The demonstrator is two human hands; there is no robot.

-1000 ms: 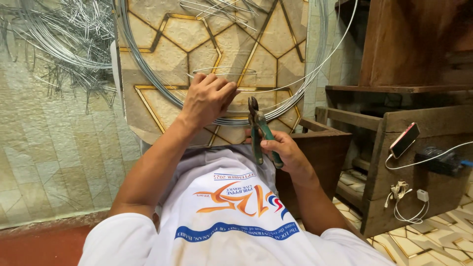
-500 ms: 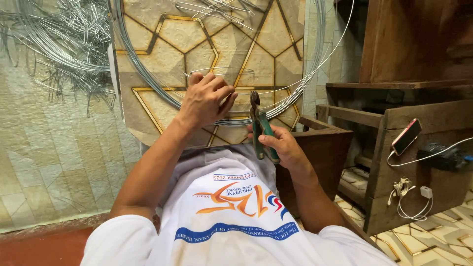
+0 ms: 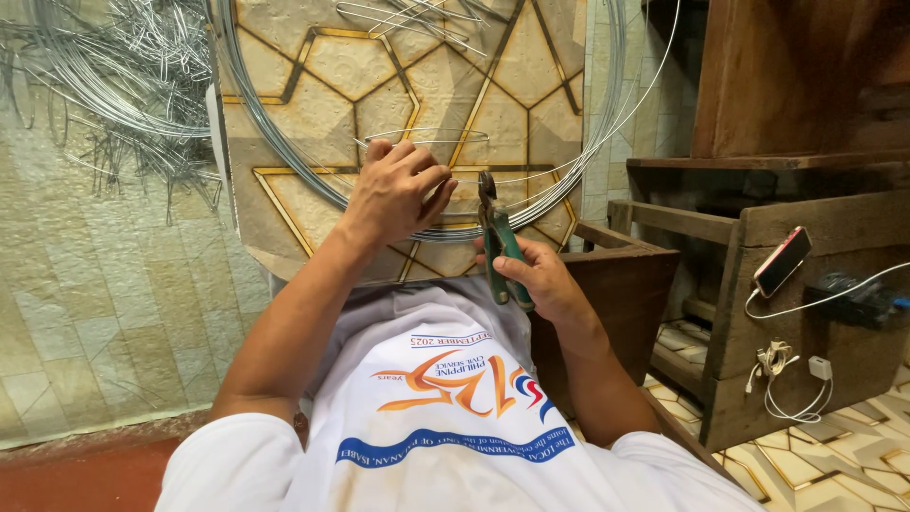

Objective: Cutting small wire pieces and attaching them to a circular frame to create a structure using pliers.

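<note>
My left hand grips a thin steel wire bent into a narrow loop that sticks up above my fingers. My right hand holds green-handled pliers upright, jaws pointing up beside the left hand's thumb. Both hands work over my lap, in front of a large coil of grey wire that lies on a patterned floor sheet. I wear a white printed shirt.
A heap of cut wire pieces lies at the upper left. A dark wooden box stands by my right arm. Wooden furniture at right carries a phone on a cable and a charger.
My right hand has lifted the pliers a little nearer the left hand. The left hand has shifted slightly on the wire loop.
</note>
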